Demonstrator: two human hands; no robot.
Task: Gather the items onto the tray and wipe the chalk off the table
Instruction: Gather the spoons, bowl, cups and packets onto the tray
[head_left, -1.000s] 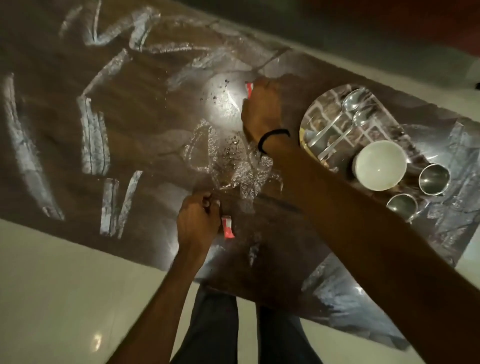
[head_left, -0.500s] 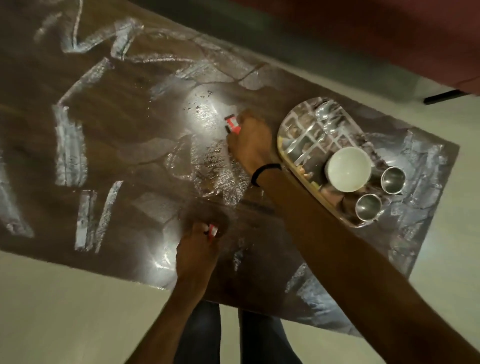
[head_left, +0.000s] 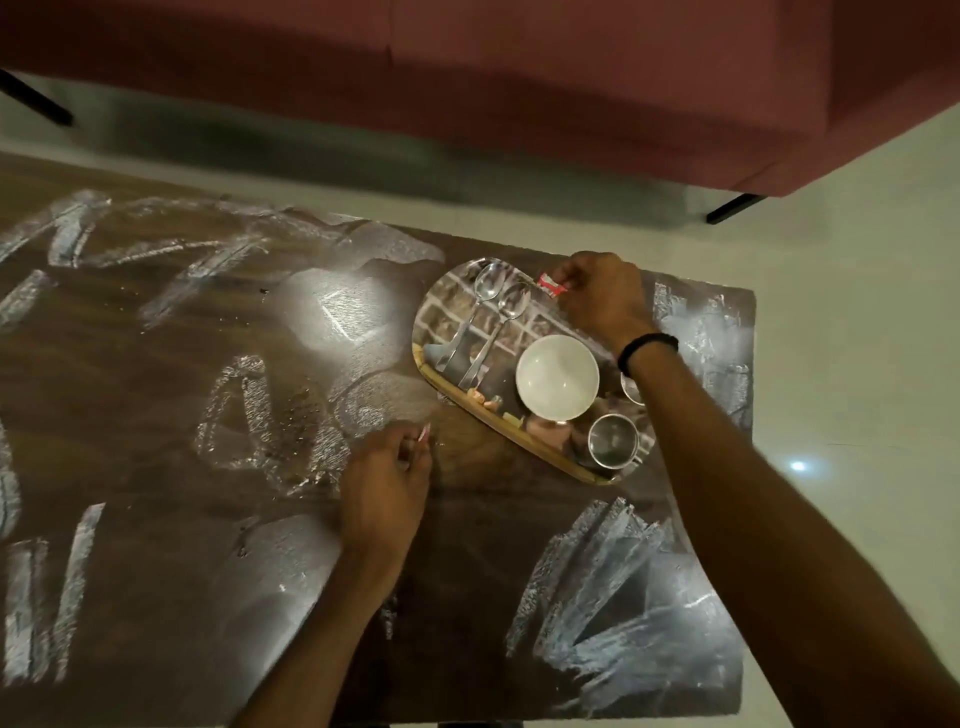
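Observation:
An oval mirrored tray (head_left: 439, 306) lies on the right part of the dark wooden table (head_left: 156, 332), which is streaked with white chalk (head_left: 613, 618). On the tray are two spoons (head_left: 488, 291), a white bowl (head_left: 557, 376) and two steel cups (head_left: 612, 441). My right hand (head_left: 597, 299) hovers over the tray's far edge and pinches a small red-and-white packet (head_left: 548, 285). My left hand (head_left: 387, 483) is low over the table just left of the tray, gripping another small red-and-white packet (head_left: 423, 434).
A dark red sofa (head_left: 519, 78) stands beyond the table on a pale tiled floor (head_left: 857, 312). Small dark crumbs (head_left: 296, 410) are scattered in the chalk at the table's middle. Bright lamp glare (head_left: 332, 312) lies left of the tray.
My right hand carried its packet from the table's middle to over the tray's far edge. My left hand moved right toward the tray with its packet. The view swung right.

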